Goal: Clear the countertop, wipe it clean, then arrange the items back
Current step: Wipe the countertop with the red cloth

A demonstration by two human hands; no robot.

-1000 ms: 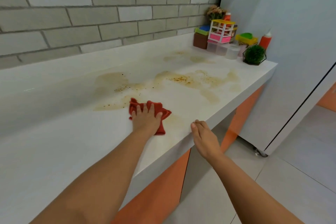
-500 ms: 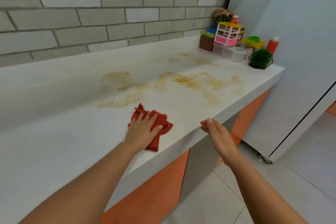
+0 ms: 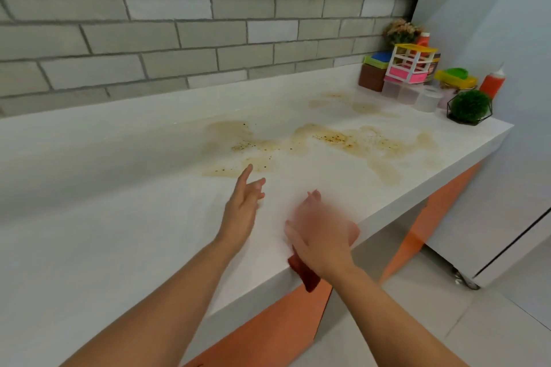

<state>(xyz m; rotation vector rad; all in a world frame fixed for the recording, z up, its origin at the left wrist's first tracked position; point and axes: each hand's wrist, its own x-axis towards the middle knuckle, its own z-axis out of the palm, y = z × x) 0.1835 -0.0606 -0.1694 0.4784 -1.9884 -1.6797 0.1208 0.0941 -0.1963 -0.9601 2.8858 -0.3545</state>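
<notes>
A white countertop [image 3: 119, 217] carries brown speckled stains [image 3: 343, 140] across its middle and far part. A red cloth [image 3: 304, 272] lies at the counter's front edge, one corner hanging over it. My right hand [image 3: 322, 235], blurred by motion, lies palm down on the cloth and covers most of it. My left hand [image 3: 244, 205] hovers just left of it, off the cloth, with straight fingers pointing toward the stains and nothing in it.
At the far right end stand a brown box [image 3: 371, 77], a pink-and-yellow rack [image 3: 411, 67], clear containers [image 3: 402, 92], a green ball plant [image 3: 469, 106] and a red squeeze bottle [image 3: 493, 83]. A grey brick wall runs behind. Orange cabinet fronts [image 3: 268, 331] sit below.
The left hand has lifted off the red cloth. The right hand has come up from the counter's edge onto the cloth, which now lies nearer the front edge.
</notes>
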